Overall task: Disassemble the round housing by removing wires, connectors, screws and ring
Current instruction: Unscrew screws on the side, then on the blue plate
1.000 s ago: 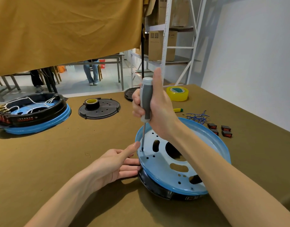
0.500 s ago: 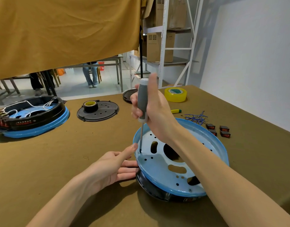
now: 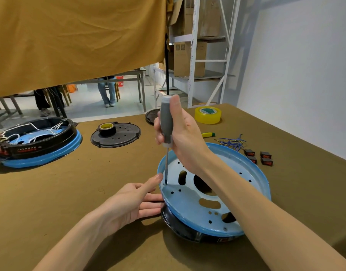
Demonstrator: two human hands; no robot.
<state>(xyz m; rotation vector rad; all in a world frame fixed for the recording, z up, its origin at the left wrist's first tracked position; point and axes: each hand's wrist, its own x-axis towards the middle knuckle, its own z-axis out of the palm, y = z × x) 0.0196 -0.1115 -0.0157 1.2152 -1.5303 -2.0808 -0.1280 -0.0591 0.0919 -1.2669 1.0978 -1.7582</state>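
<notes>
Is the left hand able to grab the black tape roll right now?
Probably yes. The left hand is open, only resting against the round housing, and bare table lies between it and the black tape roll.

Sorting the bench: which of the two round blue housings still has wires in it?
The far-left housing, black ring up with white wires inside. The one under the screwdriver shows none.

The right hand [image 3: 180, 132] grips a grey-handled screwdriver [image 3: 166, 126] upright, its tip set at nine o'clock on the blue plate of the round housing [image 3: 213, 194]. The left hand [image 3: 129, 204] lies with straight fingers against the housing's nine-o'clock edge, thumb touching the rim. Loose blue wires [image 3: 231, 142] and four small black connectors [image 3: 258, 156] lie near its one-o'clock side.
</notes>
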